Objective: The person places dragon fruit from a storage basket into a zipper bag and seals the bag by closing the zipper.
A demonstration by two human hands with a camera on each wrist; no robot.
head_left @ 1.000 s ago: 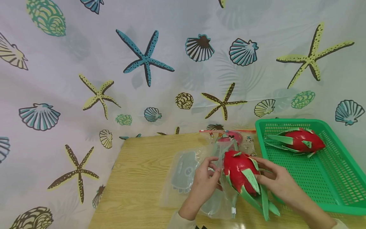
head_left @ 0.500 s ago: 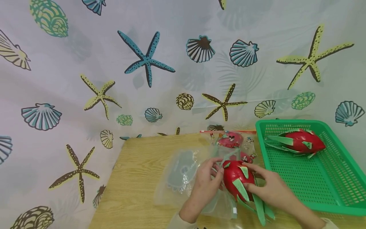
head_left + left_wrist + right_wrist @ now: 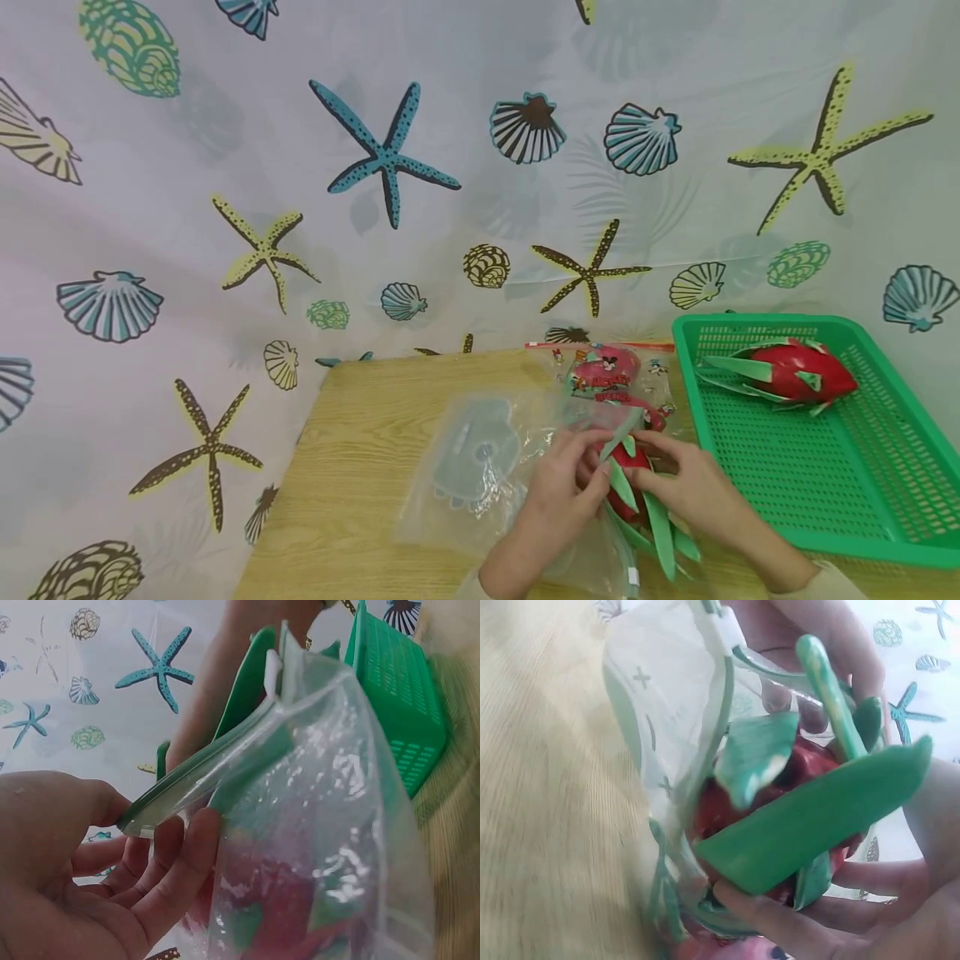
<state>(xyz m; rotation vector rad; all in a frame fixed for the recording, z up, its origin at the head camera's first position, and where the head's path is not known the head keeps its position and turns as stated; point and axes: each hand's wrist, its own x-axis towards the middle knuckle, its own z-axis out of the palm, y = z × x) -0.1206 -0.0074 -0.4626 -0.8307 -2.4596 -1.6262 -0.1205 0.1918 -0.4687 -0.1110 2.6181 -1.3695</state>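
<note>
In the head view my left hand (image 3: 553, 498) pinches the mouth of a clear zip bag (image 3: 429, 504) with a pale printed figure on it. Its thumb and fingers hold the green zip edge, seen closely in the left wrist view. A red dragon fruit (image 3: 622, 507) with long green leaf scales is gripped by my right hand (image 3: 701, 493), fingers around its side. The fruit sits partly inside the bag mouth, its long leaves sticking out toward me. Through the film of the bag (image 3: 337, 787), its red body shows blurred in the left wrist view.
Behind the hands lies another zip bag (image 3: 603, 375) with cartoon prints and pinkish-red fruit inside. A green plastic basket (image 3: 693, 408) at the right holds a second dragon fruit (image 3: 806, 375). The wooden table (image 3: 360, 450) meets a patterned curtain (image 3: 450, 208) at the back.
The dragon fruit has shifted slightly left and deeper into the bag mouth, held by my right hand. My left hand has moved a little right, keeping the bag's edge, and the hands are closer together.
</note>
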